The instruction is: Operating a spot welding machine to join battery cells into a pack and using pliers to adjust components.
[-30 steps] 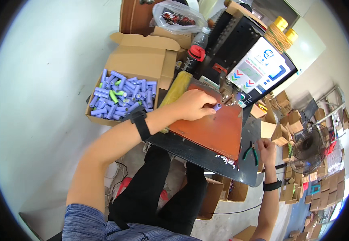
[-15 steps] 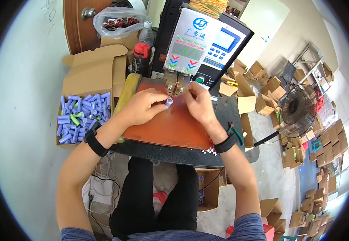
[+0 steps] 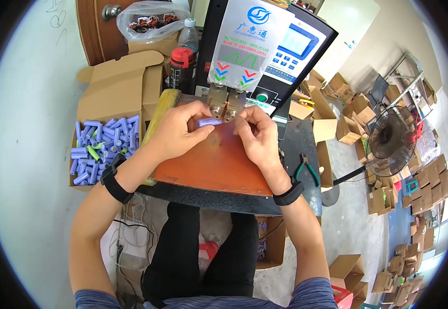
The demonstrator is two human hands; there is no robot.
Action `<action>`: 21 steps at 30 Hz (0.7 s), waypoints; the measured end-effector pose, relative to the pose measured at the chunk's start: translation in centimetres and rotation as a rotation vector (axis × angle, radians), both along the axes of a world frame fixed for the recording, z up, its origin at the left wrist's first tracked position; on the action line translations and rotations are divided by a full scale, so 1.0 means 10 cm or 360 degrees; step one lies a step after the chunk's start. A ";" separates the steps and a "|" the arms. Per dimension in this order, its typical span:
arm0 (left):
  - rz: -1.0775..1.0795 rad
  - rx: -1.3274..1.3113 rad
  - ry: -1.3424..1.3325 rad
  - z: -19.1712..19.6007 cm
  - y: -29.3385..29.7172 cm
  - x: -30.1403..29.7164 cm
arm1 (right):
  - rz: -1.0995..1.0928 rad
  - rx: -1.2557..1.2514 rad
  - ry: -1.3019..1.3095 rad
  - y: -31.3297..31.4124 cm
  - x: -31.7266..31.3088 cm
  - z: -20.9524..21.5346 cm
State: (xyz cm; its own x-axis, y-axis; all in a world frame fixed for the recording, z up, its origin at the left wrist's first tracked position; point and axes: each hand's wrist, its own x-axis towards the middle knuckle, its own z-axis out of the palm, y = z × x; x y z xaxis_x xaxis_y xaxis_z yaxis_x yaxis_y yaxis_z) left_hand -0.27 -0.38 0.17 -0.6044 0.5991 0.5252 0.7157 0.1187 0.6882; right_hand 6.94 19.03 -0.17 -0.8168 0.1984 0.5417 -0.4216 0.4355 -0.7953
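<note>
A purple cylindrical battery cell (image 3: 208, 122) lies sideways between the thumb and fingers of my left hand (image 3: 175, 130). Its right end is close to the metal electrodes (image 3: 225, 107) of a spot welder (image 3: 242, 46); whether they touch, I cannot tell. On the other side of the electrodes, my right hand (image 3: 260, 138) is pinched with its fingertips near the cell's end. Whatever lies between those fingertips is too small or hidden to name. Under both hands is an orange mat (image 3: 213, 172).
At the left, an open cardboard box (image 3: 113, 87) holds many purple cells and a few green ones. A yellow roll (image 3: 159, 116) borders the mat. Behind it stands a dark bottle with a red lid (image 3: 183, 57). Green-handled pliers (image 3: 307, 171) lie right of my right wrist, and a fan (image 3: 389, 140) stands beyond.
The cell has turned from end-on to sideways in my left hand. My right hand has moved slightly, still pinched. With the view shifted, the pliers show more fully.
</note>
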 end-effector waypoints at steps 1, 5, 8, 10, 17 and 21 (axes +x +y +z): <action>-0.0065 0.0028 -0.0101 -0.01 0.00 0.01 | 0.0102 -0.0005 0.0025 0.01 -0.01 -0.03; -0.0151 -0.0006 -0.0124 -0.04 -0.04 -0.02 | 0.0198 0.0146 0.0042 -0.03 0.03 0.02; -0.0142 -0.0143 0.0024 0.02 0.00 0.01 | 0.0210 0.0117 0.0049 0.00 0.04 0.00; -0.0118 -0.0210 0.0254 -0.05 0.01 -0.04 | 0.0214 0.0119 0.0050 -0.03 0.04 0.01; -0.0104 -0.0317 0.0368 -0.04 0.02 -0.02 | 0.0189 0.0153 0.0024 -0.06 0.08 0.06; -0.0125 -0.0315 0.0357 -0.05 0.03 -0.03 | 0.0171 0.0163 0.0008 -0.05 0.07 0.05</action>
State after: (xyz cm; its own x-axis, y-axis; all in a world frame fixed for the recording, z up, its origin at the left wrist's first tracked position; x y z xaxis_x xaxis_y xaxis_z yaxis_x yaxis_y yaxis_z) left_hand -0.58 -0.03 -0.34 -0.4344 0.7432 0.5089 0.8594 0.1729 0.4811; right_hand 7.67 18.51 0.29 -0.8278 0.0534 0.5585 -0.4739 0.4664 -0.7469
